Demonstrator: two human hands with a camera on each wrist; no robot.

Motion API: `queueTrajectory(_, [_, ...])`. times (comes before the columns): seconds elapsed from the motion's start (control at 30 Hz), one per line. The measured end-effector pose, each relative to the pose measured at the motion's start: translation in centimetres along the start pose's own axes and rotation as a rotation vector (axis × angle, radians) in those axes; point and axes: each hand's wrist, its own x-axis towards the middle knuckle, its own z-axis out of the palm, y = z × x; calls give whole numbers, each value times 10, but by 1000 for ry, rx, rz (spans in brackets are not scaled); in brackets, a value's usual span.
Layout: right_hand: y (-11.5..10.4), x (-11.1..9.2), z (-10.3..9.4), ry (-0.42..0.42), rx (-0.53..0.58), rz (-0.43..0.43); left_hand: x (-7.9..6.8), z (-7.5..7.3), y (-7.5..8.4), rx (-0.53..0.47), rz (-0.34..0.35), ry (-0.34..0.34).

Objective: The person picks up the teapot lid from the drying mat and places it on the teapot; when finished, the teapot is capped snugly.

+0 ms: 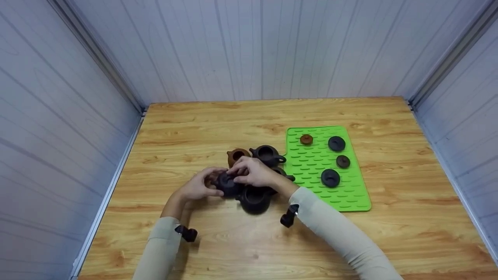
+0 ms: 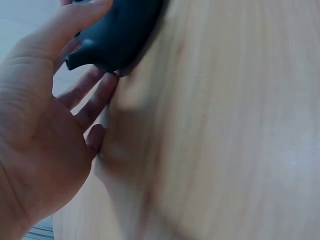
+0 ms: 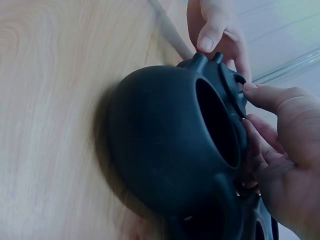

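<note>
A black teapot (image 1: 225,189) stands at the left of a tight group of teapots on the wooden table. Its small spout points toward my left hand (image 1: 196,186), which holds the body between thumb and fingers. From above, my right hand (image 1: 256,173) pinches the knob of the lid (image 3: 230,87), which sits over this pot's mouth. In the right wrist view a larger, lidless black teapot (image 3: 155,135) fills the foreground. Behind the right hand are a lidless reddish-brown teapot (image 1: 232,158) and a dark lidless one (image 1: 267,158). Another dark teapot (image 1: 287,175) is mostly hidden beneath that hand.
A green ridged mat (image 1: 311,167) lies right of the pots. On it rest a reddish-brown lid (image 1: 306,139), a dark brown lid (image 1: 343,161) and two black lids, one farther back (image 1: 336,144) and one nearer (image 1: 330,178). Pale panels (image 1: 256,50) enclose the table.
</note>
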Motion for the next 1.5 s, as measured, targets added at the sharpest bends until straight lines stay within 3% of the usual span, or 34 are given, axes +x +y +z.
queueTrajectory(0.27, [0,-7,-7,-36,48,-29,9,-15,10,-22,-73,-47])
queueTrajectory(0.7, [2,-18,-22,-97,146,-76,37,-30,34,36,-115,47])
queueTrajectory(0.93, [3,-23,-30,-94,185,-60,54,-28,41,29,-122,77])
queueTrajectory(1.5, [8,-40,-56,-35,284,-84,76,-8,41,43,-99,103])
